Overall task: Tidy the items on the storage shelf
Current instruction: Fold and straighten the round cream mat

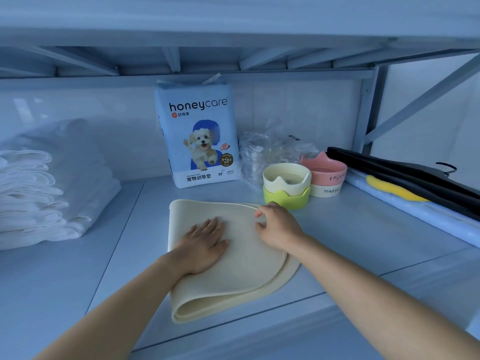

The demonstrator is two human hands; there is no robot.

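Observation:
A cream folded mat lies on the pale shelf board, its fold toward the front edge. My left hand rests flat on the mat's upper layer with fingers straight. At the mat's far right edge my right hand has its fingers curled, touching or pinching the upper layer's rim; the exact hold is unclear. Behind the mat stands a honeycare training-pad pack.
A stack of white folded cloths fills the left. Stacked pet bowls, cream on green and pink on white, sit right of the mat, clear plastic wrap behind them. Black hangers lie far right. An upper shelf is overhead.

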